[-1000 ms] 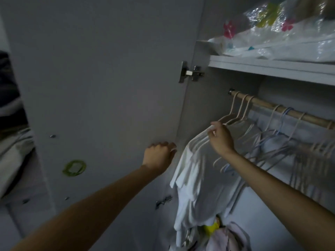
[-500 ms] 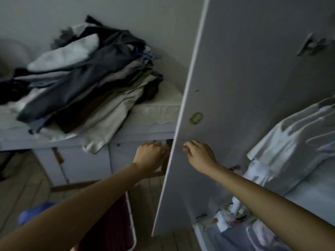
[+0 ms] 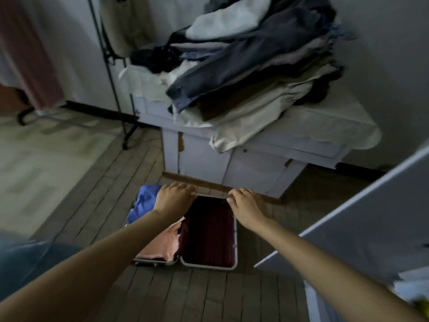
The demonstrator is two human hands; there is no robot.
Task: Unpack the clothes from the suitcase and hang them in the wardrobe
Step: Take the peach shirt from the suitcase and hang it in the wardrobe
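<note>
An open suitcase [image 3: 236,242] lies on the wooden floor below me. Its right half shows dark red lining. In the left half lie a pink garment [image 3: 162,244] and a blue garment [image 3: 144,203]. My left hand [image 3: 173,197] hovers over the far left part of the case with loosely curled fingers and holds nothing. My right hand [image 3: 246,205], with a ring on it, hangs over the case's far right corner with relaxed fingers, also holding nothing. The wardrobe door [image 3: 348,219] stands open at the right; the hanging rail is out of view.
A white cabinet [image 3: 255,163] stands just behind the suitcase, with a large pile of clothes [image 3: 255,61] on its top. A black stand [image 3: 111,73] rises at the back left beside a pink curtain [image 3: 25,54]. Bare floor lies to the left.
My view swung from the wardrobe rail and white shirts, past the door, down to the suitcase. Both hands left the hangers and door edge and now hover over the case.
</note>
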